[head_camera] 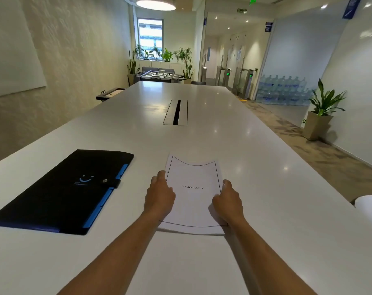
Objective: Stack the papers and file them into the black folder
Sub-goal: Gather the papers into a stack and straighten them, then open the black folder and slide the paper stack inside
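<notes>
Papers [193, 201] sit as one squared stack on the white counter [265, 209], right in front of the person. Top sheet has a black border and reads "BIBLIOGRAPHY". Far edge of the top sheet curls up a bit; near edge lies flat on the counter.

Left hand [159, 195] grips the stack's left edge, fingers curled around it, thumb side up near the top corner. Right hand [228, 202] grips the right edge the same way, fingers closed on the paper, knuckles toward the camera. Both hands clamp the stack from opposite sides. Forearms come in bare from the bottom of the view.

Black folder [61, 192] lies flat on the counter, left of the papers, clearly apart from them, angled with its far end pointing inward. It's closed: snap strap [111, 183] buttoned across the right edge, blue tabs showing along that edge, small blue smile logo on the cover.

Curled white sheet or roll [370, 204] at the counter's right edge, partly cut off by the frame; can't tell what it is. Cable slot [176, 112] in the counter's middle, further back.
</notes>
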The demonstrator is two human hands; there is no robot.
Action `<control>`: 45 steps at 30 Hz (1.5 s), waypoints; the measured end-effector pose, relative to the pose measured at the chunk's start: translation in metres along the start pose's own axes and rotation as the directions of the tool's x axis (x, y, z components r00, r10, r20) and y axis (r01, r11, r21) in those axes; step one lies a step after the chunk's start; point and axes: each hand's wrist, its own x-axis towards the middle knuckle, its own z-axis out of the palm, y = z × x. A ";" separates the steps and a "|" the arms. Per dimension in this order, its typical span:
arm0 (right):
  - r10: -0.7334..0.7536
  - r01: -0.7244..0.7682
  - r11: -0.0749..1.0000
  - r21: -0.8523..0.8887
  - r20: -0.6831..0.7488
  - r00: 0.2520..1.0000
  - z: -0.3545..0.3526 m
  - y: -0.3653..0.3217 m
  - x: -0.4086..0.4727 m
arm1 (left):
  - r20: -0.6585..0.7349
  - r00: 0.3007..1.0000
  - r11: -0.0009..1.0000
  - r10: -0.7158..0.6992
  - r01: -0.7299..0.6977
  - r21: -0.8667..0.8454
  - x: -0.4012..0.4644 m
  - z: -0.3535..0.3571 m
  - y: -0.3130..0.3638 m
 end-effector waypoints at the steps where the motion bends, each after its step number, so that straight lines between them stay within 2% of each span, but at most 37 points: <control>1: -0.010 0.010 0.999 -0.037 -0.014 1.000 0.002 0.000 0.000 | -0.006 1.000 0.999 0.015 -0.015 0.047 -0.001 0.002 -0.002; 6: -0.050 0.035 0.988 -0.153 -0.099 0.994 0.014 0.005 -0.002 | -0.020 0.998 0.968 0.062 -0.056 0.243 -0.007 0.010 -0.013; 10: -0.114 0.061 0.964 -0.259 -0.194 0.974 0.020 0.008 -0.008 | -0.060 0.986 0.880 0.159 -0.114 0.460 -0.008 0.012 -0.019; 13: -0.187 0.086 0.925 -0.370 -0.247 0.951 0.025 0.015 -0.009 | -0.061 0.979 0.828 0.192 -0.128 0.545 -0.007 0.012 -0.022; 18: -0.208 0.077 0.889 -0.452 -0.249 0.946 0.021 0.017 -0.009 | 0.001 0.980 0.831 0.200 -0.170 0.530 -0.006 0.010 -0.025; 22: -0.258 0.104 0.876 -0.472 -0.275 0.926 0.021 0.005 -0.007 | -0.083 0.972 0.912 0.221 -0.175 0.372 -0.003 -0.006 -0.032; 26: -0.346 0.225 0.864 -0.451 -0.207 0.915 0.034 -0.020 -0.007 | -0.202 0.948 0.905 0.246 -0.150 0.399 0.011 -0.037 -0.048; 30: -0.451 0.391 0.853 -0.346 -0.110 0.886 0.055 -0.050 -0.011 | -0.243 0.953 0.881 0.181 -0.048 0.470 0.034 -0.080 -0.077; 33: -0.543 0.517 0.812 -0.271 -0.025 0.839 0.072 -0.070 -0.017 | -0.213 0.971 0.847 0.111 0.020 0.532 0.049 -0.114 -0.106; 38: -0.622 0.626 0.744 -0.233 0.099 0.777 0.099 -0.100 -0.024 | -0.068 0.992 0.827 -0.109 0.128 0.547 0.054 -0.130 -0.149; 45: -0.651 0.689 0.687 -0.233 0.224 0.725 0.129 -0.128 -0.026 | -0.071 0.991 0.825 -0.112 0.133 0.550 0.047 -0.105 -0.144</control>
